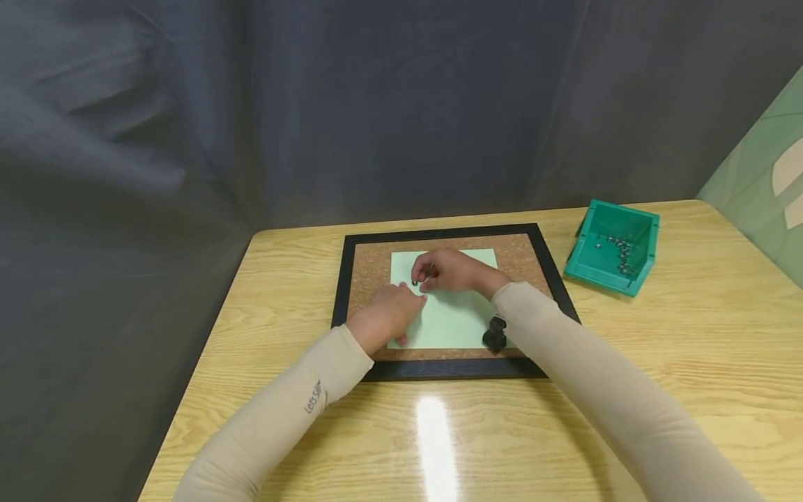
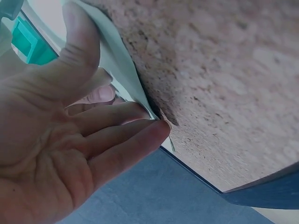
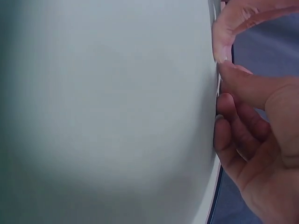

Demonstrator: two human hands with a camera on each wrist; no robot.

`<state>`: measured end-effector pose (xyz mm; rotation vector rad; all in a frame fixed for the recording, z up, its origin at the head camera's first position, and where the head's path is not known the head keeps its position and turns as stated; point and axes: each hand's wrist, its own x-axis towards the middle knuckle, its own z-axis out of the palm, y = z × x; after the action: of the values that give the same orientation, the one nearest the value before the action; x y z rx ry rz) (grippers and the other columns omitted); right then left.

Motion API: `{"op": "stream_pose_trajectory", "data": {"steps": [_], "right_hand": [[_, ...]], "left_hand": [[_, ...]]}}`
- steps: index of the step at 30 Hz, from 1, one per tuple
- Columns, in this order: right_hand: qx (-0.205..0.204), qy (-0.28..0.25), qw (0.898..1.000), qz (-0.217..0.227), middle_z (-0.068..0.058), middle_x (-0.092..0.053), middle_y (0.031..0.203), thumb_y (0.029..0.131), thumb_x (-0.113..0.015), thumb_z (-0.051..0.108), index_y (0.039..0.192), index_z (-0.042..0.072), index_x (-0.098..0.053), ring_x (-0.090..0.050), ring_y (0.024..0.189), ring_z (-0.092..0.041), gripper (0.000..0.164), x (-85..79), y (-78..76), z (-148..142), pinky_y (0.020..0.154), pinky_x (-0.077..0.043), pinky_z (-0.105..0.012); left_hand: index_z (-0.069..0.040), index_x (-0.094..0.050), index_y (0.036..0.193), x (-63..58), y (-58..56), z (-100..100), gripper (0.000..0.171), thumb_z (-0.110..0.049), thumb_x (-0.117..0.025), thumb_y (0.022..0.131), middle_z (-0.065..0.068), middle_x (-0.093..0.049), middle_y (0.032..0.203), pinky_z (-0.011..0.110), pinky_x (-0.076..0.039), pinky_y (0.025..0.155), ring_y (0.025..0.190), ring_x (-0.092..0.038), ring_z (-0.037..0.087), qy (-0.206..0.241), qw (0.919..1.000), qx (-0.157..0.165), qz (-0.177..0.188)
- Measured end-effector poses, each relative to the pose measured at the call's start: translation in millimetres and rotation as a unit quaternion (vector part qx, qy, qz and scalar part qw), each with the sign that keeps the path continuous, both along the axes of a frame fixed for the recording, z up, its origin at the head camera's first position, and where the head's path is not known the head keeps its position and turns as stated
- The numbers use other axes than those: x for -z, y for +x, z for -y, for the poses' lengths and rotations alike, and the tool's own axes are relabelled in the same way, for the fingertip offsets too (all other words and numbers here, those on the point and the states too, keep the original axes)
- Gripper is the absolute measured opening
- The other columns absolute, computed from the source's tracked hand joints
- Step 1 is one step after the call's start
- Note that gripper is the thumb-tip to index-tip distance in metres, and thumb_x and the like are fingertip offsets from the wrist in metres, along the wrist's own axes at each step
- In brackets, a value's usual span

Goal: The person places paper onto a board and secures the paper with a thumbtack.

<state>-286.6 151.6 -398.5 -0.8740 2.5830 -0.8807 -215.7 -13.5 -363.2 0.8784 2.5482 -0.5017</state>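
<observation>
A pale green sheet of paper [image 1: 454,321] lies on a cork board [image 1: 370,268] with a black frame. My left hand [image 1: 390,312] rests over the paper's left edge; in the left wrist view its fingers [image 2: 121,144] are mostly straight and touch the lifted paper edge [image 2: 122,63]. Just above and right of it, my right hand [image 1: 453,270] bends over the paper with curled fingers. At its fingertips is a small shiny push pin [image 1: 415,283], too small to make out fully. In the right wrist view, the curled fingers [image 3: 226,135] lie along the paper edge.
A green bin [image 1: 586,261] with several small shiny metal pieces [image 1: 622,252] stands right of the board on the wooden table [image 1: 276,300]. A dark curtain [image 1: 401,111] hangs behind. A black wrist camera [image 1: 495,336] hangs below the right wrist.
</observation>
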Motion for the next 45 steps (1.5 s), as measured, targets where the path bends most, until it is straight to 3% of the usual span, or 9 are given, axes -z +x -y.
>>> {"op": "stream_pose_trajectory", "data": {"steps": [8,16,22,25,28,34,45], "right_hand": [[0.001,0.03,0.999,-0.023,0.001,-0.072,0.095,0.094,-0.068,0.01,0.095,0.012,-0.072,-0.066,0.091,-0.013,0.004,-3.2,2.5,4.2,0.087,-0.053,-0.035],[0.05,0.039,0.998,-0.014,-0.001,-0.066,0.086,0.092,-0.072,0.015,0.089,0.013,-0.068,-0.055,0.08,-0.014,0.005,-3.2,1.8,0.0,0.078,-0.047,-0.032],[0.104,-0.001,0.993,0.057,-0.003,-0.069,0.097,0.097,-0.066,0.018,0.095,0.013,-0.068,-0.061,0.088,-0.015,0.006,1.0,-4.3,-7.2,0.084,-0.049,-0.033],[0.153,-0.047,0.98,0.117,-0.006,-0.072,0.102,0.1,-0.061,0.016,0.102,0.01,-0.065,-0.068,0.091,-0.014,0.008,1.1,-7.5,-8.8,0.085,-0.054,-0.031],[0.184,-0.075,0.969,0.15,-0.008,-0.073,0.097,0.1,-0.061,0.016,0.104,0.007,-0.064,-0.071,0.085,-0.015,0.011,0.6,-10.0,-6.4,0.079,-0.058,-0.029],[0.208,-0.037,0.974,0.081,-0.003,-0.069,0.08,0.097,-0.066,0.026,0.1,0.012,-0.065,-0.062,0.071,-0.015,0.014,-2.5,-9.3,4.9,0.068,-0.049,-0.027],[0.223,-0.02,0.973,0.049,-0.003,-0.068,0.092,0.094,-0.071,0.023,0.102,0.013,-0.07,-0.056,0.079,-0.016,0.013,-4.2,-9.0,15.8,0.071,-0.046,-0.028]], "left_hand": [[-0.02,-0.032,0.157,0.5,2.0,0.7,0.094,-0.027,-0.083,0.079,0.02,-0.041,0.155,0.036,-0.049,0.105,0.128,-0.056,0.031,0.013,0.9999,-0.001,0.001],[-0.024,-0.027,0.159,-0.9,1.3,-0.4,0.097,-0.027,-0.083,0.08,0.019,-0.037,0.158,0.035,-0.047,0.107,0.13,-0.055,0.031,0.002,0.9999,-0.01,-0.002],[-0.023,-0.026,0.159,-3.0,2.6,-0.3,0.095,-0.024,-0.082,0.081,0.019,-0.035,0.159,0.037,-0.043,0.112,0.135,-0.05,0.033,0.018,0.9995,-0.024,0.013],[-0.023,-0.027,0.159,-3.4,2.6,-0.3,0.095,-0.025,-0.082,0.08,0.019,-0.038,0.158,0.038,-0.044,0.112,0.135,-0.051,0.033,0.016,0.9995,-0.023,0.013],[-0.023,-0.028,0.158,-3.3,2.3,0.0,0.096,-0.028,-0.083,0.079,0.019,-0.04,0.156,0.038,-0.046,0.11,0.133,-0.053,0.033,0.01,0.9998,-0.017,0.009],[-0.022,-0.028,0.158,-2.4,2.3,1.1,0.096,-0.028,-0.083,0.08,0.021,-0.037,0.158,0.039,-0.047,0.109,0.134,-0.052,0.036,0.013,0.9998,-0.015,0.009],[-0.021,-0.027,0.159,-2.2,0.9,1.2,0.095,-0.026,-0.082,0.081,0.022,-0.035,0.158,0.039,-0.045,0.11,0.134,-0.051,0.036,0.016,0.9995,-0.022,0.019]]}}
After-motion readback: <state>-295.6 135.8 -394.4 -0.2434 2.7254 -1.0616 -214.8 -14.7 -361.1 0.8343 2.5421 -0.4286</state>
